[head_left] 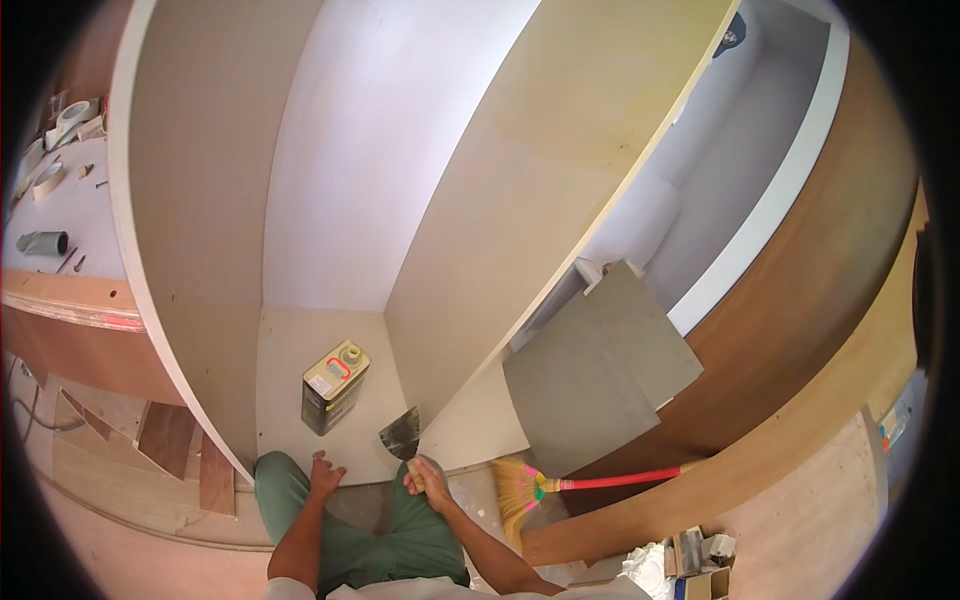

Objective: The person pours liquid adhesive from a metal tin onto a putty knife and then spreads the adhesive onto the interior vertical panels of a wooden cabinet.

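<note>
My right hand (pixel 430 484) is wrapped round the handle of a wide scraper (pixel 401 433), by my right knee. Its dark, stained blade points up and away, over the cabinet's pale floor panel. My left hand (pixel 326 474) holds nothing, its fingers apart, just above my left knee at the panel's front edge. Beyond it, on the cabinet floor, stands a rectangular metal can (pixel 334 388) with a yellowish top, a red handle and a round cap. Neither hand touches the can.
Tall cabinet panels (pixel 200 200) rise on both sides. To the right are a grey board (pixel 600 370) and a broom (pixel 620 481) with a red handle. Tape rolls (pixel 48 180) lie on a worktop at left; wood scraps (pixel 165 440) lie below it. Boxes (pixel 690 550) stand at lower right.
</note>
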A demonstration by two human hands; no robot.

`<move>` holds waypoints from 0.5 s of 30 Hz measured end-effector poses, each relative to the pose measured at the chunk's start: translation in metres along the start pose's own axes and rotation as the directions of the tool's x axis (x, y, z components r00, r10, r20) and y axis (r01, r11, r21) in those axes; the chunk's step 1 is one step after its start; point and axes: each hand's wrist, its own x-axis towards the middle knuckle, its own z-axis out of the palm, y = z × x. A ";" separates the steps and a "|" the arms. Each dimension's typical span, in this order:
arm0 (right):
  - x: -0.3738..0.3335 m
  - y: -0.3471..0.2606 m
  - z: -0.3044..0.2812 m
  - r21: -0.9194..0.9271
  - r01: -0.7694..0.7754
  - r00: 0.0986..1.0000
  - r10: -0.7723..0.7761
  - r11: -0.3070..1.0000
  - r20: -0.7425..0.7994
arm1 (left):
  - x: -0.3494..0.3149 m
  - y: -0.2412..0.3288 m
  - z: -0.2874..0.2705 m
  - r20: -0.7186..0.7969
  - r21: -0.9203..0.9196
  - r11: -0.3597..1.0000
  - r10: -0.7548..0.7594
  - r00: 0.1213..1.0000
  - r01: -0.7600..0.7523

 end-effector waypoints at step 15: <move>0.004 -0.008 -0.006 -0.062 0.076 0.996 -0.078 0.995 -0.033 | 0.076 0.052 -0.055 -0.395 0.132 0.930 0.367 0.842 -0.344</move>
